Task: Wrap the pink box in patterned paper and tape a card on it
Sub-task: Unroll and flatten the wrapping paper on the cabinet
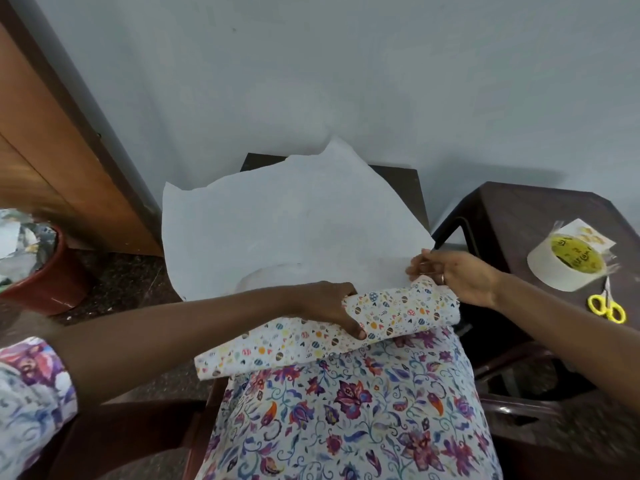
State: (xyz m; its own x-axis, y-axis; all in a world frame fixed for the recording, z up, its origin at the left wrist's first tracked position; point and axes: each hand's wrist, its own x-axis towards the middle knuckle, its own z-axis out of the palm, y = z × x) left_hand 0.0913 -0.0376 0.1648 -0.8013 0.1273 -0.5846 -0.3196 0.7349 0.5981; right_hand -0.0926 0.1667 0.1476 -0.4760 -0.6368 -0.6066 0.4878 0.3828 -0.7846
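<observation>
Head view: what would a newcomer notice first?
The big paper fills the centre, white side up, its patterned edge folded near the person. The left hand holds that fold, and the right hand pinches its end. Tape and yellow scissors lie on the stool at right.

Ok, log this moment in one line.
stage: folding; left hand: grips patterned paper fold; right hand: pinches its edge; box: not visible; tape, scissors: untouched
</observation>
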